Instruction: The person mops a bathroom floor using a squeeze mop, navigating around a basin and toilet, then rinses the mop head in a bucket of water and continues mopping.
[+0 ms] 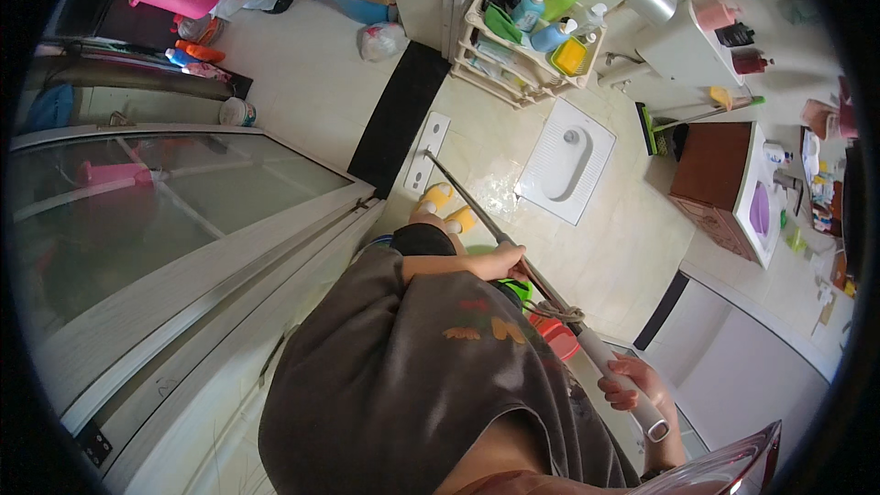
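A flat mop's metal pole [474,206] slants across the bathroom in front of me. My left hand [500,262] is closed around its middle. Higher up, my right hand [634,381] grips the pale grey handle [599,352] near its end. A cord loop [560,311] is tied around the pole between my hands. The long white mop head [427,151] lies on the tiles beside a black threshold strip [399,117], just beyond my yellow slippers [434,198]. Wet, shiny floor [498,192] shows between the mop and a white squat toilet [567,159].
A tiered plastic rack [529,86] with several bottles stands beyond the toilet. A framed glass door [275,185] is at left. Red [555,337] and green [521,289] plastic items sit near my body. At right are a washbasin cabinet [711,185] and green-bladed squeegee [646,127].
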